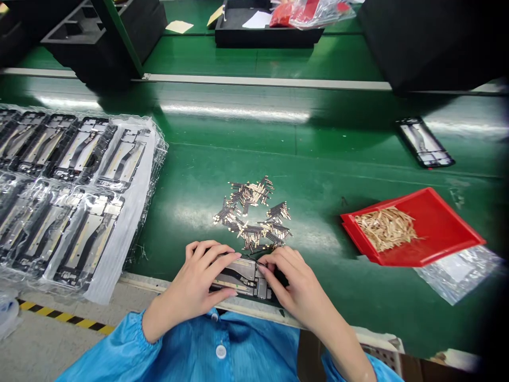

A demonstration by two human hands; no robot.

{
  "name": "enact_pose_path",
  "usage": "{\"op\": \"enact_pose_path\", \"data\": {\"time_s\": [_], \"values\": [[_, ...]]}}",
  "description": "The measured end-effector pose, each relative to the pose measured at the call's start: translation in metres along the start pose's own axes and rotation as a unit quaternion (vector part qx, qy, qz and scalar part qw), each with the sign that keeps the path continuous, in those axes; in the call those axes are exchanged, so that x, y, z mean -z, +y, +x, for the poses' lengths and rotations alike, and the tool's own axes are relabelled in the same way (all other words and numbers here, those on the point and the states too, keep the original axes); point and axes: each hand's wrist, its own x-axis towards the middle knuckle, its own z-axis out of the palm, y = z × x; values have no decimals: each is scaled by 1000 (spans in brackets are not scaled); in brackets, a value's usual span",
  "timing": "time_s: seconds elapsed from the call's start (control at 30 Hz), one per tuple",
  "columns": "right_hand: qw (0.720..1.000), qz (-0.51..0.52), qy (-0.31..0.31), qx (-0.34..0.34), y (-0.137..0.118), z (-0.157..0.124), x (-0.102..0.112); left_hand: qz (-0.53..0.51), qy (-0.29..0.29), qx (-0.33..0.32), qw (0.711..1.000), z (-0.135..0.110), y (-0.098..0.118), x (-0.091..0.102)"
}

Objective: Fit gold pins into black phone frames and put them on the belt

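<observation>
A phone frame (242, 277) with a metal plate and a dark flex cable lies sideways at the front edge of the bench. My left hand (201, 276) grips its left part, fingers along the far edge and thumb along the near edge. At the frame's right end, the thumb and forefinger of my right hand (292, 278) are pinched together at the far corner; whatever lies between them is too small to make out. Just beyond the frame is a loose pile of small black-and-gold connector strips (254, 212), its nearest strips close to my fingertips.
Clear plastic trays (137, 212) of phone frames are stacked at left. On the right stand a red scoop-shaped bin (445, 228) of tan strips (385, 228), a plastic bag (461, 270) and another phone frame (425, 142). A black tray (270, 37) sits at the back.
</observation>
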Motion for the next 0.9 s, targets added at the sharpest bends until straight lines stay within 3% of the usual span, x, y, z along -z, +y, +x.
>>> {"op": "enact_pose_path", "data": {"time_s": [0.37, 0.53, 0.7, 0.9], "values": [[999, -31, 5, 1, 1, -1, -6, 10, -24, -16, 1000, 5, 1, 4], [993, 41, 62, -96, -13, -12, -8, -56, 40, -81, 994, 3, -4, 2], [946, 234, -15, -223, -32, -21, 1, -97, 93, -108, 985, 0, 7, 4], [895, 354, 43, -269, -36, -19, 0, -74, 92, -105, 987, 5, 23, 10]]}}
